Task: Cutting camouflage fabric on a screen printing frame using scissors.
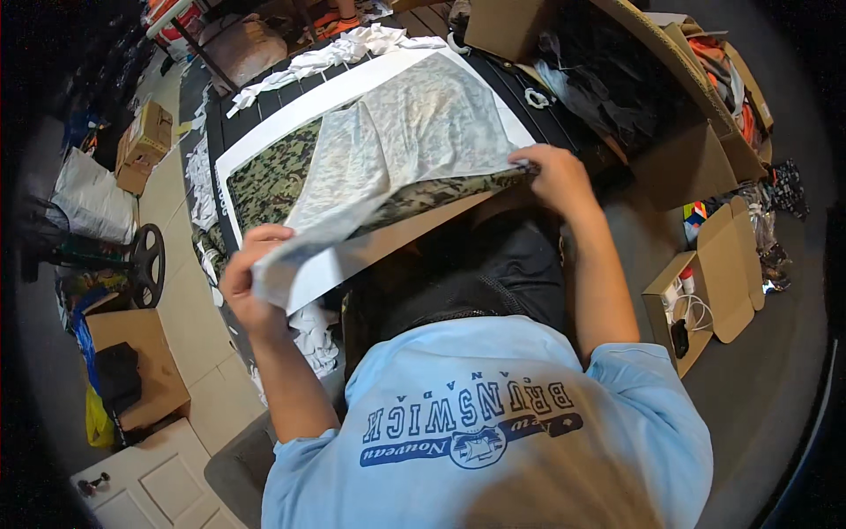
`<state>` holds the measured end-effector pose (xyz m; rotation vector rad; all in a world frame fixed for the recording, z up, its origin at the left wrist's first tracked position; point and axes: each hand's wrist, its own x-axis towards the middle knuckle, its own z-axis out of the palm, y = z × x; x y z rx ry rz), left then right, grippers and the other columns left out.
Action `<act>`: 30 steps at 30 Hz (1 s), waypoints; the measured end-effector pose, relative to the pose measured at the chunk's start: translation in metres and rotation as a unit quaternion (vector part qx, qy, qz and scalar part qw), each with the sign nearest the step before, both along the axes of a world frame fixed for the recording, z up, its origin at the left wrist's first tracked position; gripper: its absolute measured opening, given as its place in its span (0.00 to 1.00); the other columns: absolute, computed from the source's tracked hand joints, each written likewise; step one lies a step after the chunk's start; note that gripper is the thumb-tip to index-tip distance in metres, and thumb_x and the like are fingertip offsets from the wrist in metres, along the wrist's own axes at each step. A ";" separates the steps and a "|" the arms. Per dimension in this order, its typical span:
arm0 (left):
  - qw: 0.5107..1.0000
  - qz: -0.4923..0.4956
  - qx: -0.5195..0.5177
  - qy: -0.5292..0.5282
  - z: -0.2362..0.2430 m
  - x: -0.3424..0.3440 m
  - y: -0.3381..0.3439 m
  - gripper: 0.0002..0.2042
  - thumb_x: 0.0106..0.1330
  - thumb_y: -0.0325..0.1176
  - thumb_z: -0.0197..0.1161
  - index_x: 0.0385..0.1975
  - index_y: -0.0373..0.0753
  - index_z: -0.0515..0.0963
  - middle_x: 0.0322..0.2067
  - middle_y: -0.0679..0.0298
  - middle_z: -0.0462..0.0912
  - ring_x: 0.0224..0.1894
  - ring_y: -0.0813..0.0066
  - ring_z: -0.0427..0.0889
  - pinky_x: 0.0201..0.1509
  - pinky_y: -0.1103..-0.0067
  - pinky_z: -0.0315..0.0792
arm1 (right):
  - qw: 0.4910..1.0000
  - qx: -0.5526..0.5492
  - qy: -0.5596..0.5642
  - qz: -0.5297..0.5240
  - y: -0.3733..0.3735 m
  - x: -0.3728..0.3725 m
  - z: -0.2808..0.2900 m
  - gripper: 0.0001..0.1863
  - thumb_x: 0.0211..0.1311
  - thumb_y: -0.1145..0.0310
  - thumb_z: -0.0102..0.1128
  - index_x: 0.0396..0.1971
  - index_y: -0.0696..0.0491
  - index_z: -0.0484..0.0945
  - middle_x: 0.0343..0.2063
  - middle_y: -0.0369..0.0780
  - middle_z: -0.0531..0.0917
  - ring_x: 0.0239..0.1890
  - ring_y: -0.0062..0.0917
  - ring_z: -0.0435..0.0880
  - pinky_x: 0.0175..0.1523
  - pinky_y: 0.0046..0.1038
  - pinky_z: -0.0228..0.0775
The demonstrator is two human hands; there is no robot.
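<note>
A camouflage cloth [436, 113] is spread over a white sheet [304, 97] on the dark slatted table, most of it showing its pale reverse side. Its green-brown printed face [275, 176] shows at the left and along the near edge, where the fabric is lifted. My left hand [253, 275] is closed on the near left corner, which hangs raised and slightly blurred. At the near right edge, my right hand [557, 179] pinches the same cloth between thumb and fingers. The stretch between both hands sags above my lap.
Crumpled white strips [352, 46] line the table's far edge. Large cardboard [696, 167] stands at the right, with an open small box [692, 304] holding a white cable nearer me. Boxes [145, 145] and a black wheel [147, 264] are on the left.
</note>
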<state>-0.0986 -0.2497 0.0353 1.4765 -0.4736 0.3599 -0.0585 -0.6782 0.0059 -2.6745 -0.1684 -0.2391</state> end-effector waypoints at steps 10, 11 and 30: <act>0.992 -0.024 -0.061 -0.111 -0.005 -0.011 0.096 0.06 0.64 0.31 0.61 0.40 0.41 0.78 0.37 0.54 0.83 0.44 0.59 0.77 0.58 0.59 0.67 | 0.986 0.146 0.073 0.043 -0.067 -0.028 0.049 0.14 0.45 0.82 0.62 0.35 0.58 0.86 0.33 0.37 0.86 0.33 0.29 0.80 0.44 0.25 0.71; 0.990 -0.041 -0.071 -0.118 -0.008 -0.015 0.103 0.06 0.65 0.31 0.61 0.40 0.41 0.77 0.37 0.55 0.83 0.44 0.60 0.77 0.58 0.58 0.67 | 0.981 0.165 0.088 0.056 -0.072 -0.029 0.049 0.11 0.45 0.82 0.64 0.32 0.59 0.85 0.33 0.37 0.85 0.33 0.27 0.80 0.45 0.25 0.71; 0.930 0.293 -0.024 0.222 -0.080 -0.008 0.114 0.13 0.71 0.30 0.59 0.51 0.34 0.77 0.42 0.59 0.84 0.40 0.74 0.82 0.45 0.81 0.76 | 0.837 0.547 0.005 -0.020 -0.048 0.018 -0.029 0.12 0.67 0.71 0.58 0.49 0.55 0.77 0.37 0.37 0.83 0.34 0.19 0.78 0.42 0.19 0.68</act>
